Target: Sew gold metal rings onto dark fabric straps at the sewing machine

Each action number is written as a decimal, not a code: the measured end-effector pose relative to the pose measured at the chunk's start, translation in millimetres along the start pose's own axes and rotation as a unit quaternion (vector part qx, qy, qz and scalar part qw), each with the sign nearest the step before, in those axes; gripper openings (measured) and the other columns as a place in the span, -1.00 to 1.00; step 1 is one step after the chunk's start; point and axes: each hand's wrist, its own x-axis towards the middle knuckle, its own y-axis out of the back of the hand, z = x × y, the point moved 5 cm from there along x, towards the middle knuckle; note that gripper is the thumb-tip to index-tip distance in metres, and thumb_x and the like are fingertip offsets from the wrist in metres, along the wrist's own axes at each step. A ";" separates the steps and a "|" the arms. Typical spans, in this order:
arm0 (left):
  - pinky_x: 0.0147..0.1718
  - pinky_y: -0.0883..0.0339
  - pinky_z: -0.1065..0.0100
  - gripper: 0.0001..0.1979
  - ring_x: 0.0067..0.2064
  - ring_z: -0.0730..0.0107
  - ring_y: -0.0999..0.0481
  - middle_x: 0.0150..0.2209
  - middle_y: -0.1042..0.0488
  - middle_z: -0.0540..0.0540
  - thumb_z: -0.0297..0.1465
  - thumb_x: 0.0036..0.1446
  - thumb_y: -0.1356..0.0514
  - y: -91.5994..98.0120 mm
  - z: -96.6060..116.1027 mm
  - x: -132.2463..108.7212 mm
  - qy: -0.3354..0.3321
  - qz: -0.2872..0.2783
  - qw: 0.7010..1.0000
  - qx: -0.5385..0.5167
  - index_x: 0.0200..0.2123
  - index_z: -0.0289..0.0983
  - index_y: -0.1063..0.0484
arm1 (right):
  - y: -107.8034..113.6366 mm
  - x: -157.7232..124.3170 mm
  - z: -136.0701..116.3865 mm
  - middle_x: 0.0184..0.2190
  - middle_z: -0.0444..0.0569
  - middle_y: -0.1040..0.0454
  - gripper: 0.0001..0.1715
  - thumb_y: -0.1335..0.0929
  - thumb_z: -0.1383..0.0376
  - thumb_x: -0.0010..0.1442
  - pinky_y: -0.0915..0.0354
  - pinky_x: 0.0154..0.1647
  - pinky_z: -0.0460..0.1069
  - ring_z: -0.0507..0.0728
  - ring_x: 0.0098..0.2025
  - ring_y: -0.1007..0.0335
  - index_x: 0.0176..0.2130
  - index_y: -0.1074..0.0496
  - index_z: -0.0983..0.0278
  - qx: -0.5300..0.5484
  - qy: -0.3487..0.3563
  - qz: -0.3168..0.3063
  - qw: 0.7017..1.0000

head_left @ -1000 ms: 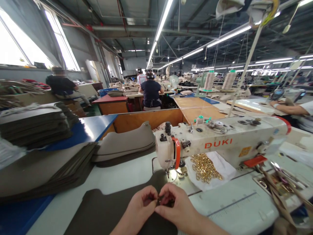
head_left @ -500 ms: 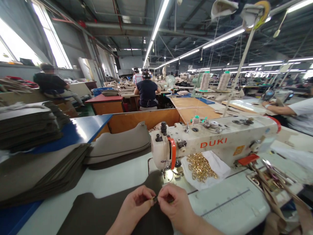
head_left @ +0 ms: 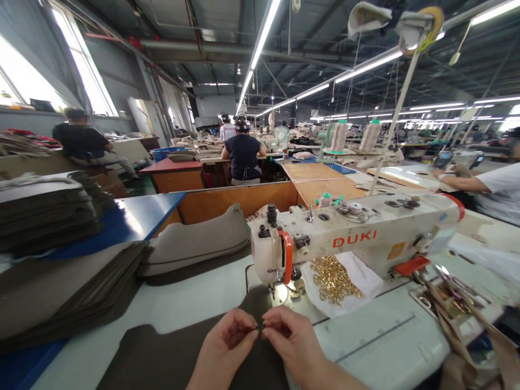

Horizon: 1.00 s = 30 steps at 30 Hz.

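Observation:
My left hand (head_left: pixel 228 344) and my right hand (head_left: pixel 290 338) meet fingertip to fingertip just in front of the sewing machine's needle. Both are pinched on a small dark piece (head_left: pixel 260 326) held between them; it is too small to name. Beneath them lies a dark olive leather panel (head_left: pixel 162 360) on the pale table. The white DUKI sewing machine (head_left: pixel 357 235) stands right behind, its needle foot (head_left: pixel 280 284) a little beyond my fingers. A heap of gold metal rings (head_left: pixel 333 277) rests on a white cloth under the machine arm.
Stacks of grey-brown cut panels (head_left: pixel 60 281) fill the left side, and a taupe pile (head_left: pixel 199 241) lies behind the table. A tray of scissors and strips (head_left: pixel 455 295) sits at the right. A person's arm (head_left: pixel 463 181) works at the right; other people sit farther back.
My hands have stayed together over the panel, working the small piece between the fingertips. The view has shifted slightly to the right.

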 end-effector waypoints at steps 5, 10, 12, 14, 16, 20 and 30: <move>-0.37 -0.40 0.42 -0.83 -0.41 0.38 -0.48 -0.49 -0.46 0.05 -0.36 -0.20 -0.33 0.7 -2.2 0.2 -0.012 -0.001 1.000 0.006 -0.56 -0.22 -0.37 | 1.5 2.6 -3.1 -0.55 -0.11 -0.47 -0.90 -0.34 0.33 0.04 -0.21 -0.44 -0.09 0.07 -0.46 -0.37 -0.46 -0.47 0.26 -0.046 -0.010 0.005 0.999; -0.36 -0.40 0.40 -0.85 -0.41 0.36 -0.49 -0.50 -0.45 0.04 -0.38 -0.14 -0.31 -0.9 -4.5 -0.8 -0.031 -0.012 0.999 0.025 -0.55 -0.22 -0.36 | 1.0 3.5 -6.8 -0.60 -0.12 -0.42 -0.88 -0.32 0.37 0.04 -0.19 -0.45 -0.09 0.07 -0.50 -0.35 -0.48 -0.45 0.28 -0.054 -0.008 0.000 0.999; -0.37 -0.40 0.39 -0.88 -0.42 0.35 -0.50 -0.51 -0.46 0.05 -0.39 -0.11 -0.29 -2.2 -1.2 -1.7 -0.034 -0.029 0.997 0.058 -0.53 -0.22 -0.37 | 1.9 3.0 -6.9 -0.61 -0.14 -0.40 -0.85 -0.30 0.41 0.04 -0.18 -0.44 -0.09 0.06 -0.50 -0.34 -0.50 -0.44 0.27 -0.076 0.007 -0.005 0.997; -0.33 -0.41 0.38 -0.92 -0.38 0.32 -0.52 -0.47 -0.49 0.03 -0.38 -0.07 -0.27 -2.9 6.6 -1.4 -0.047 -0.052 0.992 0.107 -0.48 -0.21 -0.40 | 4.4 1.8 -4.5 -0.62 -0.16 -0.38 -0.85 -0.29 0.44 0.01 -0.18 -0.45 -0.09 0.04 -0.52 -0.34 -0.51 -0.43 0.27 -0.073 0.005 -0.011 0.997; -0.22 -0.42 0.34 -0.92 -0.29 0.27 -0.55 -0.39 -0.53 -0.02 -0.33 0.01 -0.23 -1.6 16.4 1.4 -0.074 -0.060 0.982 0.162 -0.39 -0.20 -0.44 | 8.5 -0.1 -0.4 -0.63 -0.18 -0.37 -0.85 -0.29 0.47 -0.02 -0.18 -0.49 -0.11 0.03 -0.55 -0.34 -0.51 -0.41 0.27 -0.039 -0.021 -0.014 0.999; -0.02 -0.38 0.17 -0.81 -0.08 0.16 -0.52 -0.17 -0.55 -0.12 -0.28 0.12 -0.14 4.5 23.5 9.3 -0.168 -0.012 0.934 0.314 -0.23 -0.19 -0.46 | 16.5 -4.6 4.4 -0.67 -0.22 -0.35 -0.85 -0.29 0.49 -0.07 -0.20 -0.55 -0.12 0.01 -0.61 -0.31 -0.55 -0.38 0.28 0.016 -0.100 -0.026 0.995; 0.00 -0.42 0.13 -0.58 0.05 0.17 -0.48 0.03 -0.47 -0.17 -0.29 0.18 -0.10 -2.1 -15.2 -22.4 -0.316 -0.012 0.793 0.520 0.11 -0.19 -0.22 | 11.7 22.8 9.8 -0.73 -0.25 -0.37 -0.83 -0.30 0.51 -0.10 -0.18 -0.67 -0.16 -0.05 -0.74 -0.24 -0.60 -0.39 0.28 -0.052 -0.234 -0.068 0.968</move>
